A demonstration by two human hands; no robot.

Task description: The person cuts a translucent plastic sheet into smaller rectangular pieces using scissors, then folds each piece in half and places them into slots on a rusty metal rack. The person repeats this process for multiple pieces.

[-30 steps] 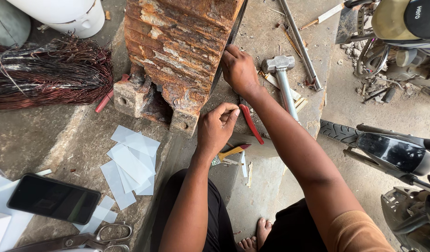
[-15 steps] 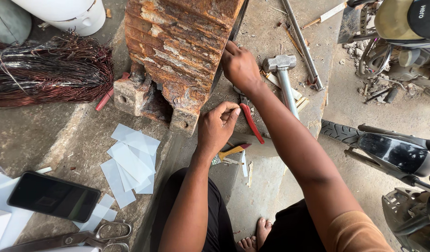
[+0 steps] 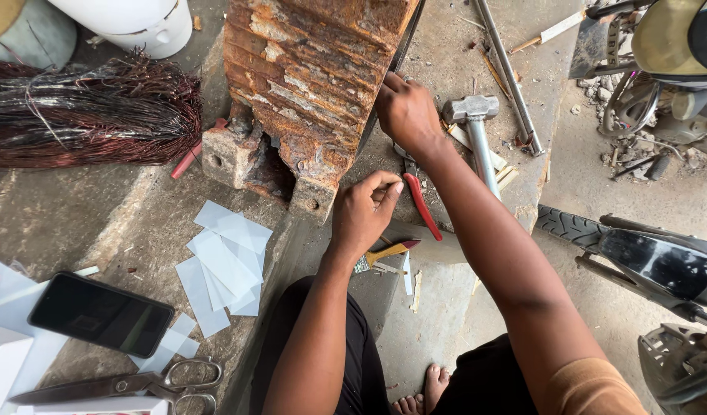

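My right hand (image 3: 407,115) is pressed against the edge of the rusty motor stator (image 3: 315,84), fingers curled, grip hidden — my left hand (image 3: 365,215) pinches something too small to tell just below it — cut white paper strips (image 3: 223,265) wait unused, so most remains.

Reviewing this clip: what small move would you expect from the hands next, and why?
Probably the left hand, fingers pinched together, moves up to the rusty metal block, since the right hand already rests against its edge and the red-handled pliers lie unused.
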